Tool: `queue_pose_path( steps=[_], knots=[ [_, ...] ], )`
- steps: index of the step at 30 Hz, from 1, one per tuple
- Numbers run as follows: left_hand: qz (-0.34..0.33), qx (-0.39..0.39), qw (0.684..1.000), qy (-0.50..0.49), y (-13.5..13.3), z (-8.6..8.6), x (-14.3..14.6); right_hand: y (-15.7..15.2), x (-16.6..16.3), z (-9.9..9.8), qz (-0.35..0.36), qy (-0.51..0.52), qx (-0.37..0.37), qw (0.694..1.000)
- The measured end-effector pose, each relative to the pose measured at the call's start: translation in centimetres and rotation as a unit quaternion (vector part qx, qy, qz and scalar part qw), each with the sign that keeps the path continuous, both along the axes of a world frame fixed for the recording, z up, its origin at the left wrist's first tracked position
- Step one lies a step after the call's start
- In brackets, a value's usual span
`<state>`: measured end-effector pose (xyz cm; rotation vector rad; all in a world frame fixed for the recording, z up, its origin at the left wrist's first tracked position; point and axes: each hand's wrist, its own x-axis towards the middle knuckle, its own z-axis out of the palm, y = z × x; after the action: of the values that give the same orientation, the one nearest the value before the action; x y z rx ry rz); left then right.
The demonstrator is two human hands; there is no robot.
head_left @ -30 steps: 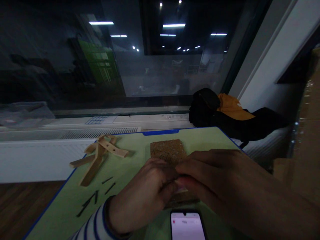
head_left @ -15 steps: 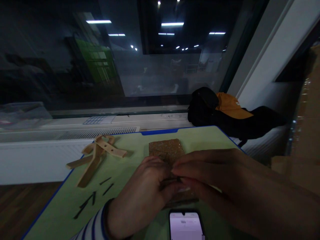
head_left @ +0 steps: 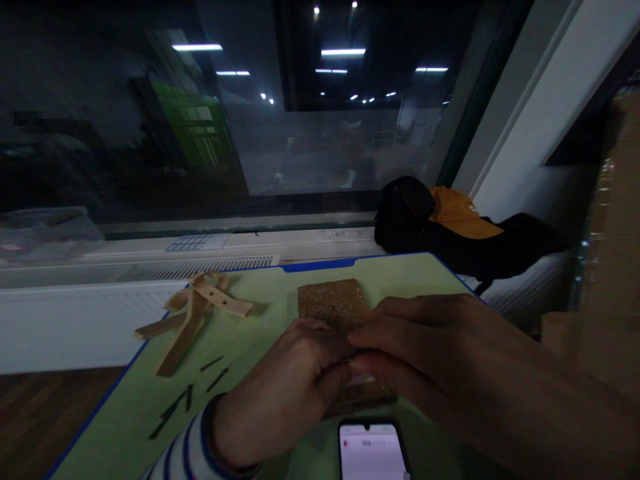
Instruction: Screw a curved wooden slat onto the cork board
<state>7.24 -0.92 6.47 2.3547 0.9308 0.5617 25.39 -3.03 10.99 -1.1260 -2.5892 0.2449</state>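
On the green table lies a brown, rough-faced block with thin dark lines drawn on it. Both hands are over its middle and hide much of it. My left hand rests on the block with fingers curled and the thumb pressed in. Meeting it from the right, my right hand has its fingertips pinched together. Whatever is between the fingers is hidden. Several dark nails or screws lie loose to the left of my left hand.
Curved wooden pieces, one with holes, lie at the table's left edge. A phone with a lit screen lies close in front of the block. Beyond the table are a radiator, a window, and a black and orange bag or garment.
My fingers have shifted slightly over the block, and the small dark gap between the two hands has narrowed. The block, wooden pieces and phone stay in place.
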Motion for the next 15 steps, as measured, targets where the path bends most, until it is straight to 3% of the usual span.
queue_pose_path(
  steps=[7, 15],
  knots=[
    [0.083, 0.014, 0.996, 0.001, -0.28, -0.49, 0.1, -0.05, -0.13, 0.28, -0.016, -0.011, -0.016, 1.0],
    [0.049, 0.016, 0.999, -0.014, -0.19, -0.5, 0.13, 0.02, 0.13, 0.89, 0.042, 0.042, -0.019, 0.998]
  ],
)
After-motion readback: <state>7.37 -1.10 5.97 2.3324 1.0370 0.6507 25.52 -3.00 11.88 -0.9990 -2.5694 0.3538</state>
